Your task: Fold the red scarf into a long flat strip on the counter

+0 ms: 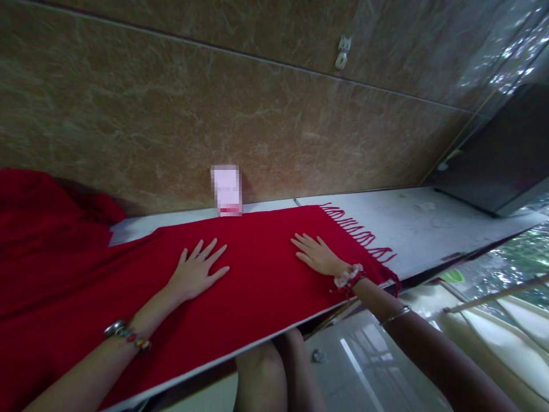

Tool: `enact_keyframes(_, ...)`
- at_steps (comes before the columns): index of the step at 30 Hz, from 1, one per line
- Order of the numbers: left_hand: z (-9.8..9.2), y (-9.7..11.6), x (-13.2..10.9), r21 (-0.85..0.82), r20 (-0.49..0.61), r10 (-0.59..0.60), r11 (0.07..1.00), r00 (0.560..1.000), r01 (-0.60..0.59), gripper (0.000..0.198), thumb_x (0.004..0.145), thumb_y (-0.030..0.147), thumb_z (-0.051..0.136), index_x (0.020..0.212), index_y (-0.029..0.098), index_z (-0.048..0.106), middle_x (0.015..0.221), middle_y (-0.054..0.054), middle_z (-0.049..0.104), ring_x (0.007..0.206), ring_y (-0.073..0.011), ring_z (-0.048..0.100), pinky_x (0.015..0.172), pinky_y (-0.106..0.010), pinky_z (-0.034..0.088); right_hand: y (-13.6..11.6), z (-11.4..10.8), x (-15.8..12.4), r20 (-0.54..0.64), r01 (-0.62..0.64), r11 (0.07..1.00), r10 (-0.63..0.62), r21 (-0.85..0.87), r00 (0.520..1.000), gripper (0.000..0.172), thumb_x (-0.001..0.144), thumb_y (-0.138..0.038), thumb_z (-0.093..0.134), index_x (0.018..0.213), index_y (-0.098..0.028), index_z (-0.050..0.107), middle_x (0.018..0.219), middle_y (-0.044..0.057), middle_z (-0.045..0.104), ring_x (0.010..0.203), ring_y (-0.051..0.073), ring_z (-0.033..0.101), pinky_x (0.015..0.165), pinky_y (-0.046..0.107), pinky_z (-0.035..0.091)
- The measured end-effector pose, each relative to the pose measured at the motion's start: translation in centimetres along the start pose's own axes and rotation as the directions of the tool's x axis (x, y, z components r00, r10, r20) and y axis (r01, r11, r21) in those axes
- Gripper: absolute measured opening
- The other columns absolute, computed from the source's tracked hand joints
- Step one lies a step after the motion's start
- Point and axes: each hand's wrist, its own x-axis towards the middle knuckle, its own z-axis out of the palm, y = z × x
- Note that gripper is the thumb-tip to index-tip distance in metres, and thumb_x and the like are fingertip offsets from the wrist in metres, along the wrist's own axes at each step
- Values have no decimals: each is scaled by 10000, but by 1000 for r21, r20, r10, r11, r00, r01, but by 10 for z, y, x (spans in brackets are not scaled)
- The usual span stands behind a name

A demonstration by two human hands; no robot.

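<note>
A red fringed scarf (pixel 257 269) lies spread along a narrow white table, its tassels pointing right. My left hand (pixel 197 272) rests palm down on the cloth, fingers spread. Farther right, my right hand (pixel 317 254) also lies flat on it, close to the fringed end. Neither hand grips anything. At the far left the red fabric is heaped and wrinkled, while the part between my hands looks smooth.
A brown marbled wall (pixel 257 114) rises behind the white table (pixel 386 212). A small pixelated pinkish-white item (pixel 227 191) stands against it. A dark box-like object (pixel 493 154) is at the right end. Below are my knees (pixel 266 372) and a shiny floor (pixel 343 372).
</note>
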Motion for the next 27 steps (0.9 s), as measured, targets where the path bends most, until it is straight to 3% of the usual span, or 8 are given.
enact_keyframes(4,1,1,1,14,-10,8,1000,1000,-7,607,805,547,297,1343,268,260,1435,-42,180,1297,-316,150,1000,-532,161,80,-6,-28,17,-301,951,303,-73,953,469,893,-328,220,1347,-222,273,1421,53,238,1303,210,172,1020,485,202)
enact_keyframes(7,3,-1,1,10,-10,10,1000,1000,-10,606,806,541,297,1344,265,257,1435,-41,176,1298,-316,145,1001,-533,161,111,-13,-39,-30,-449,890,448,-81,894,483,886,-322,238,1333,-152,307,1406,112,267,1294,240,199,1015,492,212)
enact_keyframes(9,4,-4,0,3,-10,11,1000,1000,-11,598,809,534,289,1344,270,255,1436,-36,176,1300,-312,142,1000,-534,165,110,-15,-41,-126,-442,895,433,-57,893,500,881,-336,241,1327,-123,313,1401,133,272,1300,243,180,1023,486,203)
enact_keyframes(12,0,0,3,-9,28,-4,1000,1000,4,593,815,532,273,1345,266,256,1437,-47,175,1299,-323,135,989,-559,163,79,-11,-45,-201,-328,945,323,7,925,528,874,-381,246,1330,-122,310,1389,133,299,1298,224,194,1032,449,213)
enact_keyframes(15,-6,20,8,-13,14,-9,1000,1000,9,597,820,542,259,1338,245,285,1434,-81,183,1296,-343,125,979,-585,143,37,-2,-49,-85,-285,955,291,76,953,549,865,-453,242,1352,-202,263,1410,91,264,1296,249,192,1001,523,224)
enact_keyframes(18,-8,50,14,-49,-66,122,991,990,-126,586,829,541,244,1346,264,257,1441,-62,167,1303,-320,121,985,-562,164,16,2,-50,-32,-306,948,310,88,950,542,864,-473,234,1356,-244,246,1420,76,240,1301,260,169,988,571,191)
enact_keyframes(21,-1,68,17,-62,-46,237,969,970,-240,589,820,555,259,1338,275,274,1433,-39,199,1302,-301,144,998,-538,169,27,-1,-55,-38,-343,936,347,81,937,528,872,-446,221,1355,-235,250,1416,73,251,1299,239,182,1007,536,189)
enact_keyframes(27,4,66,17,-41,-45,225,973,973,-226,561,826,513,288,1329,266,300,1420,-32,232,1299,-288,165,1010,-514,168,93,-6,-78,-58,-286,957,288,37,956,504,878,-366,210,1340,-185,296,1394,65,306,1290,187,221,1045,416,197)
